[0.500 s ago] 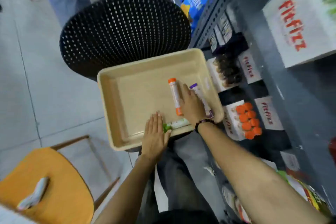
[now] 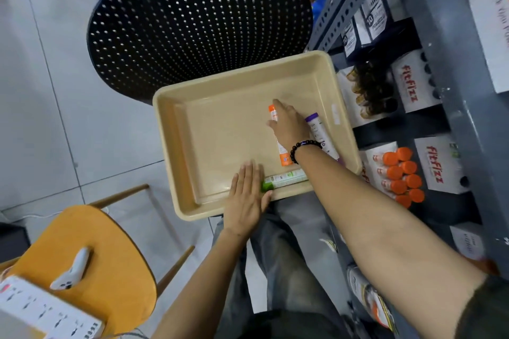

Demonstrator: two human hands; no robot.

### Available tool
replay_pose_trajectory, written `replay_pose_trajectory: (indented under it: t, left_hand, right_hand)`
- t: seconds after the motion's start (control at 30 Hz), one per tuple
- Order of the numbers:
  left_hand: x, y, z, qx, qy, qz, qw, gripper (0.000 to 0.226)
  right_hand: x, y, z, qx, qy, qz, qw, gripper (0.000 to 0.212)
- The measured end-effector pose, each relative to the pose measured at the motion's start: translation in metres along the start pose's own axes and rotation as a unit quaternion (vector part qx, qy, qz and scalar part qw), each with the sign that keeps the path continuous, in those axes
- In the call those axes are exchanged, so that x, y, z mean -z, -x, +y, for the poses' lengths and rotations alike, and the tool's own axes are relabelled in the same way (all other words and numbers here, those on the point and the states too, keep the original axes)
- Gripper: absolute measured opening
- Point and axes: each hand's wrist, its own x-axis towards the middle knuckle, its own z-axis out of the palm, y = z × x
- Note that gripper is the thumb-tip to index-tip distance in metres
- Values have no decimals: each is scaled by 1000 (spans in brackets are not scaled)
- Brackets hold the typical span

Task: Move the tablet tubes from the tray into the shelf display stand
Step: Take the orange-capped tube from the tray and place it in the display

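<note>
1. Three tablet tubes lie in the beige tray [image 2: 176,124]: an orange-capped tube [image 2: 282,154], a purple-capped tube [image 2: 319,132] and a green-capped tube [image 2: 283,179].
2. The orange-capped tube and the purple-capped tube lie side by side, running front to back in the tray's right part; the green-capped tube lies crosswise along the near wall.
3. The right hand [image 2: 289,125] is spread flat over the middle of the orange-capped tube, fingers [image 2: 279,104] extended rather than curled; whether it grips the tube cannot be told. A black bead bracelet [image 2: 303,147] circles the wrist.
4. The left hand [image 2: 248,201] lies flat and open on the tray's near rim, holding nothing, its thumb just beside the green cap.
5. One display stand [image 2: 438,165] on the shelf [image 2: 468,124] holds about eight orange-capped tubes [image 2: 402,176], packed upright, caps touching. A second stand [image 2: 410,82] further back holds dark-capped tubes, too dim to count.
6. The tray's left and middle floor is bare. Its right rim sits close to the shelf's edge, and its far edge overlaps a black perforated stool [image 2: 198,22].
7. An orange chair [image 2: 82,256] stands at the lower left, carrying a white controller [image 2: 71,270] and a white box cut off by the frame.
8. The right forearm hides part of the purple-capped tube and the end of the green-capped tube.
</note>
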Motion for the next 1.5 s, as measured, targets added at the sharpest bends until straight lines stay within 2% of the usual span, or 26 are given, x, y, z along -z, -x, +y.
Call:
replay_pose_trajectory:
  t: [0.1,0.37,0.43,0.57,0.63,0.7,0.73,0.9,0.97,1.03,1.13,1.23,1.33,1.43,1.5]
  left_hand:
    - [2,0,0,-3,1,-4,1000,75]
    - [2,3,1,-10,22,2,1000,79]
    - [0,5,-1,-25,28,5,999,73]
    - [17,16,10,-94,14,18,995,62]
    - [32,28,31,-167,16,34,985,74]
    - [42,41,59,-242,31,52,968,93]
    - [46,50,74,-274,34,51,960,96]
    - [53,106,160,-452,26,41,891,81]
    - [46,131,192,-516,1,22,857,84]
    - [34,156,224,-559,-9,3,829,86]
    - [7,191,272,-619,-37,11,785,74]
    - [-21,221,317,-657,-60,17,751,83]
    - [-51,234,354,-644,-48,16,763,77]
    - [-71,234,377,-624,-43,23,780,61]
    - [-80,230,385,-608,-60,25,791,59]
  right_hand:
    - [6,3,-1,2,-14,20,1000,33]
    - [55,49,3,-17,-115,132,984,42]
    - [72,73,4,-24,-136,175,975,42]
    - [105,141,6,-39,-182,278,942,41]
    - [121,183,11,-50,-177,342,922,43]
    - [136,228,21,-76,-156,392,904,44]
    - [141,251,27,-90,-154,413,893,45]
    - [154,382,65,-178,-146,515,825,43]
    - [154,435,81,-211,-131,559,791,42]
    - [152,483,98,-244,-115,595,757,43]
    - [146,550,125,-277,-101,630,718,43]
    - [141,611,157,-298,-104,660,681,46]
    - [136,662,189,-310,-108,680,656,45]
    - [132,699,214,-324,-112,685,643,43]
    - [131,714,225,-330,-118,686,638,46]
